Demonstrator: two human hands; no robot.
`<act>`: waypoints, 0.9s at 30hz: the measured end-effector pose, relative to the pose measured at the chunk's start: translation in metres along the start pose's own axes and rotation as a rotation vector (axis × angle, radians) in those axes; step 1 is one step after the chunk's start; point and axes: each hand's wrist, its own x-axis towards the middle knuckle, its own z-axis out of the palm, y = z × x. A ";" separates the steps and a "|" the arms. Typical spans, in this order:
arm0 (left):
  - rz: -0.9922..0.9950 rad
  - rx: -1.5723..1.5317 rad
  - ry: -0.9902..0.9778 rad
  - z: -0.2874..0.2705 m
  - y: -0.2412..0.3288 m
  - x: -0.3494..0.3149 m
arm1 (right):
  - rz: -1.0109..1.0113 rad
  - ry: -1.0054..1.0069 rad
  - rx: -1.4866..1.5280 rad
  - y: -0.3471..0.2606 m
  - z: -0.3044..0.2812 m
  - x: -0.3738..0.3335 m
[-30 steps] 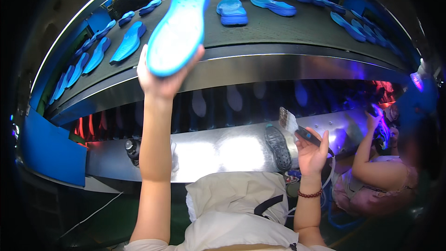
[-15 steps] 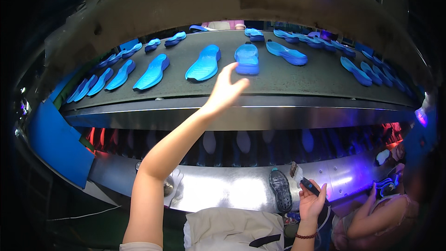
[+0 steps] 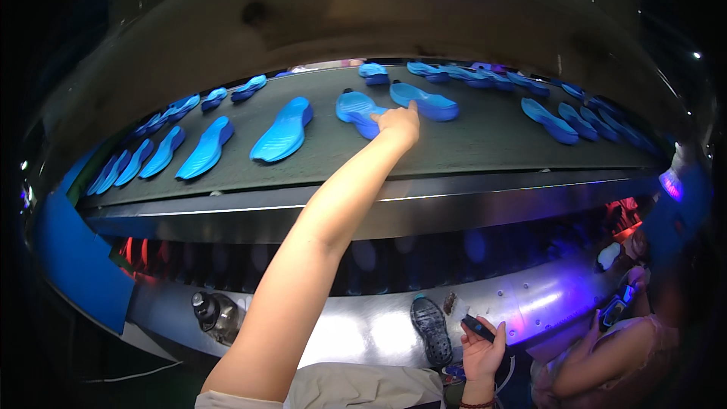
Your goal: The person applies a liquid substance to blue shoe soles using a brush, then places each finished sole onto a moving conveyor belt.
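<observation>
My left hand reaches over the dark conveyor belt and has its fingers on the near end of a blue shoe sole. That sole lies tilted, its far end pointing left. Close on the right is another blue sole. My right hand, low at the right, holds a brush by its dark handle; the pale bristles look brown at the tip. A black sole rests on the metal ledge to the left of the brush.
More blue soles lie in rows along the belt. A curved hood hangs over it. On the ledge at left stands a dark bottle-like container. A co-worker's arm is at the right, beside a lit lamp.
My left hand has come onto the blue sole, which has turned from upright to tilted. The whole view has shifted. My right hand still holds the brush.
</observation>
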 end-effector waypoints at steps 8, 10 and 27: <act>0.044 0.116 0.111 0.035 0.031 0.031 | 0.053 0.011 -0.034 0.000 -0.031 0.018; 0.057 0.073 0.105 0.033 0.037 0.029 | 0.074 0.050 -0.049 -0.002 -0.033 0.020; 0.339 -0.095 0.192 -0.020 -0.048 -0.074 | 0.060 -0.194 0.001 -0.025 -0.016 0.000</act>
